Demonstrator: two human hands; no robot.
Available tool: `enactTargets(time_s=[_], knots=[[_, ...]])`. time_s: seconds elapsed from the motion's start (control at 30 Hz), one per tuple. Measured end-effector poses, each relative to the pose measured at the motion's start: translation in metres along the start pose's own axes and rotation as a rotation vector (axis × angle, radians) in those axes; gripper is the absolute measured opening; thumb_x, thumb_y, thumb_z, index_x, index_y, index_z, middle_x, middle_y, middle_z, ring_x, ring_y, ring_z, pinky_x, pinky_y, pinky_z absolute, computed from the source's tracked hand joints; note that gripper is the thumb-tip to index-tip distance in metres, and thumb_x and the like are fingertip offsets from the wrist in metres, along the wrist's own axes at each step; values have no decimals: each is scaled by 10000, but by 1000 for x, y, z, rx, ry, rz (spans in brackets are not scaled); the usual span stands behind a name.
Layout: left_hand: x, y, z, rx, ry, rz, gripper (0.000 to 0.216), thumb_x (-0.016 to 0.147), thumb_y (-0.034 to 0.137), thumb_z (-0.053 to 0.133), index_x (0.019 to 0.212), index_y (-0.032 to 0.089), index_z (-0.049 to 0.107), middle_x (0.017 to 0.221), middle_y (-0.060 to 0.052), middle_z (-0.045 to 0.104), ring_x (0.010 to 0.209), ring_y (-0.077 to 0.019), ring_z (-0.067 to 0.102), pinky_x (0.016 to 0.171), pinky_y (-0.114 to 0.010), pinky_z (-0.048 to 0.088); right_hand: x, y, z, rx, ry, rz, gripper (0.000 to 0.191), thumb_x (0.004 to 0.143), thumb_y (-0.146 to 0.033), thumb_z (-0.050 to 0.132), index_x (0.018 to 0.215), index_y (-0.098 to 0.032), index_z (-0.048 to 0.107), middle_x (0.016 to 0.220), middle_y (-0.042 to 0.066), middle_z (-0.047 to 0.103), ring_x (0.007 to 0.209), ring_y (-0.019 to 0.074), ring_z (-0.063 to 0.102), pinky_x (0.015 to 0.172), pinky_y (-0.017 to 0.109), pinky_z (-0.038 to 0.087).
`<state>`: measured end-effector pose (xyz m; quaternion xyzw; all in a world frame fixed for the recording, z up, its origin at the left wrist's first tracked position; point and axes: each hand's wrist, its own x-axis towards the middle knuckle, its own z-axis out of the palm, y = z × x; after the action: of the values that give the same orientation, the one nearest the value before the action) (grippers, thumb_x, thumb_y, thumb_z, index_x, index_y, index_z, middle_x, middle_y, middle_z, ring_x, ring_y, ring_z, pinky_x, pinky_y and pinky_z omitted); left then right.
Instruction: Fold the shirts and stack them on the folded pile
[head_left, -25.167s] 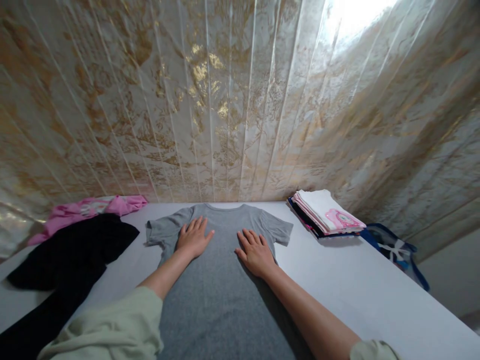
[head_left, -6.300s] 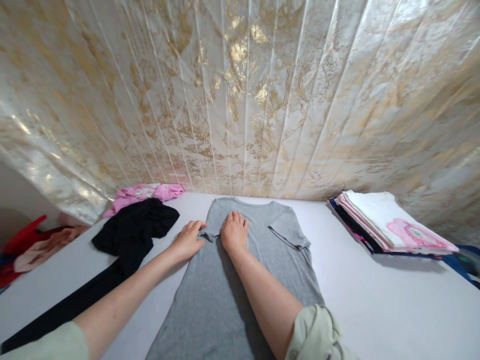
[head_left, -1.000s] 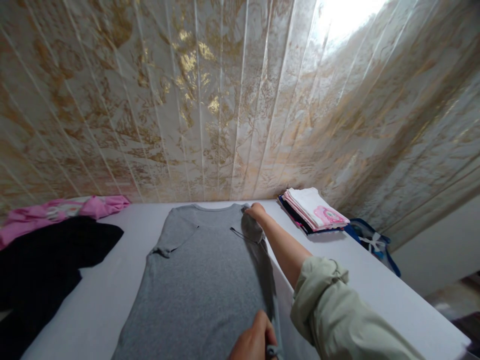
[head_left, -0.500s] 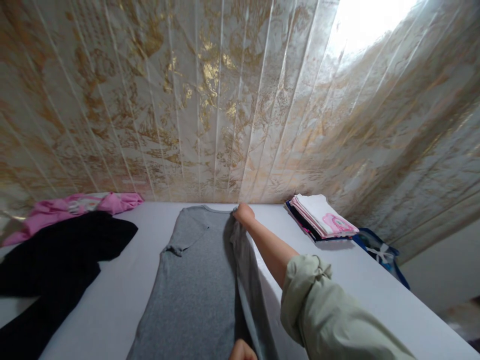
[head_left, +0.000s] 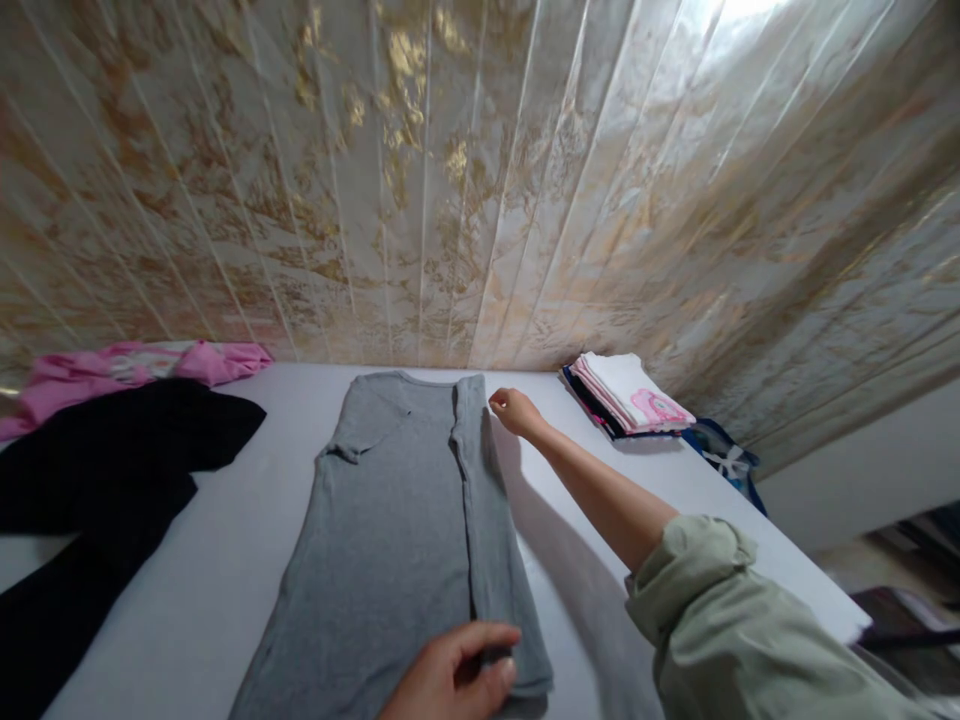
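Grey shirt (head_left: pixel 390 510) lies flat on the white table (head_left: pixel 232 520), long axis running away from the person, collar at the far end; its right side is folded inward as a lengthwise strip. Right hand (head_left: pixel 515 410) is nearer the collar, just beside the strip's far corner, shirt to its left; fingertips pinched together, no cloth visible in them. Left hand (head_left: pixel 457 672) is over the strip's near end, fingers curled; cannot tell whether it grips cloth. Blue-edged bag (head_left: pixel 712 442) beyond the stack (head_left: pixel 628 398); contents unclear.
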<state>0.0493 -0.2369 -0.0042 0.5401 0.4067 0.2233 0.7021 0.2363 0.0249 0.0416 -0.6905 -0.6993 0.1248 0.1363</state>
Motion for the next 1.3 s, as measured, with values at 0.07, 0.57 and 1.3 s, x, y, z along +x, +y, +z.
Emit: enactTargets(time_s=[0.07, 0.57, 1.3], knots=[[-4, 6, 0, 69, 24, -44, 577, 749, 581, 594, 1136, 160, 670, 1138, -113, 694, 1047, -262, 625, 934, -349, 456, -28, 6, 3, 35, -7, -82, 214, 910, -224, 534, 1058, -190, 684, 1082, 69, 671, 926, 149, 628, 798, 220, 433], [-32, 35, -4, 203, 41, -112, 515, 814, 487, 518, 1226, 189, 597, 1198, -92, 674, 1082, -252, 621, 969, -367, 443, -253, 9, 15, 296, -109, -540, 258, 874, -117, 567, 1095, -220, 651, 1035, 56, 640, 954, 194, 570, 867, 351, 449], [204, 99, -115, 978, 773, -127, 112, 801, 302, 585, 775, 195, 608, 823, -52, 722, 785, -198, 660, 584, -247, 377, -261, 20, 53, 354, 84, -616, 407, 764, -36, 537, 1096, -262, 604, 1067, 37, 623, 937, 195, 543, 822, 338, 428]])
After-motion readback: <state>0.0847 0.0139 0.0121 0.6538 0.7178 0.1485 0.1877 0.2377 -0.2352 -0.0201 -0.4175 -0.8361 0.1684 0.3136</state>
